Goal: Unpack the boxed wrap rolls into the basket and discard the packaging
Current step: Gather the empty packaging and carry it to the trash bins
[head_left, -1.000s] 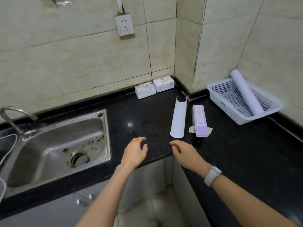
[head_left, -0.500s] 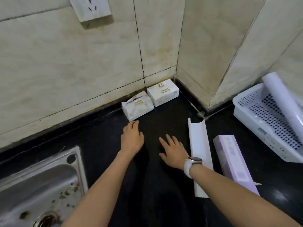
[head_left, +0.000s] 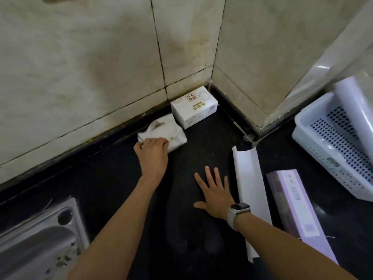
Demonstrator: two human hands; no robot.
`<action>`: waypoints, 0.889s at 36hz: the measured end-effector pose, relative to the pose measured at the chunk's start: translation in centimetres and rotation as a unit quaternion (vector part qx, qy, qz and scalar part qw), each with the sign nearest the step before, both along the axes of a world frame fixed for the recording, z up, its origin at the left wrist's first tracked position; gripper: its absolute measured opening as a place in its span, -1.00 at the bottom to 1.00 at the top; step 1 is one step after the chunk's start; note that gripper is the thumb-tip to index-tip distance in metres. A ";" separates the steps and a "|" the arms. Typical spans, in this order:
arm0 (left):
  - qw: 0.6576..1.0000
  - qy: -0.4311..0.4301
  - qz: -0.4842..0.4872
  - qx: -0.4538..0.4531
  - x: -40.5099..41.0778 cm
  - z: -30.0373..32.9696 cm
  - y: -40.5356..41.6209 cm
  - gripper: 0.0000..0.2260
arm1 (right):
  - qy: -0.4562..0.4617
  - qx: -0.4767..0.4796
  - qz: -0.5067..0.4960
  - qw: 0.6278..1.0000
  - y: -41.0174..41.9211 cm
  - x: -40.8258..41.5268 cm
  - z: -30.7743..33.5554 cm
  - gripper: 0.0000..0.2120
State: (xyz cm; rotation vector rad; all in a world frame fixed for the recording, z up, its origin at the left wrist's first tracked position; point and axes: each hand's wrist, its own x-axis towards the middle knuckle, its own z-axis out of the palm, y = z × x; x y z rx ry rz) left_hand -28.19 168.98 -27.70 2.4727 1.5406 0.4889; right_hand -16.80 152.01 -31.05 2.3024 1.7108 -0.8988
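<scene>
My left hand reaches to the back wall, its fingers curled over the near edge of a soft white pack, which looks blurred. A second white box sits in the corner just right of the pack. My right hand lies flat on the black counter with fingers spread, holding nothing. Right of that hand lies a curved white sheet, and beyond it a long purple box. The white perforated basket at the right edge holds a white roll leaning on its rim.
A steel sink fills the lower left corner. Tiled walls close off the back, and a tiled pillar juts out between the corner and the basket. The black counter spreads between my forearms.
My left hand has moved forward onto the soft white pack and curled its fingers over it. The right hand stays flat on the counter. The view has come closer to the corner.
</scene>
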 end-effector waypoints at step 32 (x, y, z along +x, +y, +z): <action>0.786 -0.214 -0.553 -0.176 6.9 13.7 -49.1 -0.87 | 0.056 0.344 -0.467 0.813 -50.6 -0.5 16.5 -0.87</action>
